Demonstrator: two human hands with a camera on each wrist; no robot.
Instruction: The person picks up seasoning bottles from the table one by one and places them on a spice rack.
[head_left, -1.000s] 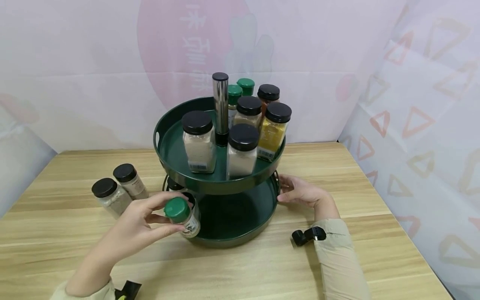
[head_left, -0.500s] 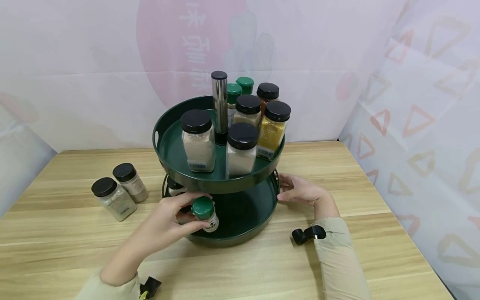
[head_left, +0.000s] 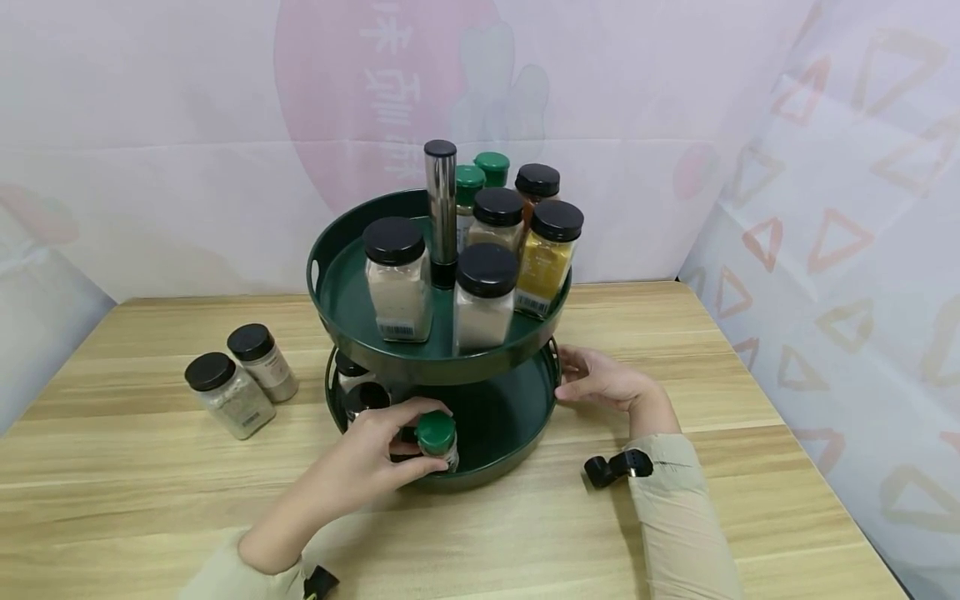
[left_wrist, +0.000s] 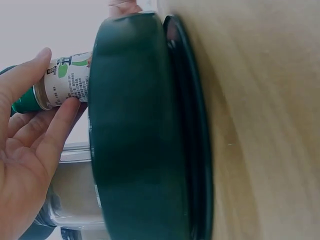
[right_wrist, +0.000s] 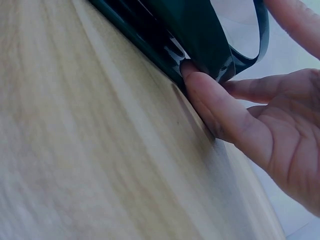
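My left hand (head_left: 371, 458) holds a small spice jar (head_left: 437, 432) with a green lid between thumb and fingers. It is at the front of the lower tray (head_left: 498, 421) of a dark green two-tier rack. In the left wrist view, the jar's white printed label (left_wrist: 70, 80) shows, and its bottom is hidden behind the tray wall (left_wrist: 135, 115). To the left of it, black-lidded jars (head_left: 367, 396) stand on the same tray. My right hand (head_left: 603, 383) touches the right outer side of the lower tray, by its handle opening (right_wrist: 237, 25), with relaxed fingers.
The upper tray (head_left: 420, 367) carries several jars with black or green lids around a metal post (head_left: 441, 208). Two black-lidded jars (head_left: 228, 396) (head_left: 264, 362) stand on the wooden table (head_left: 525, 542) at the left. A printed cloth (head_left: 615, 100) hangs behind.
My left hand has carried the green-lidded jar rightward and down, from the tray's front left to its front middle. The right hand has stayed at the tray's side.
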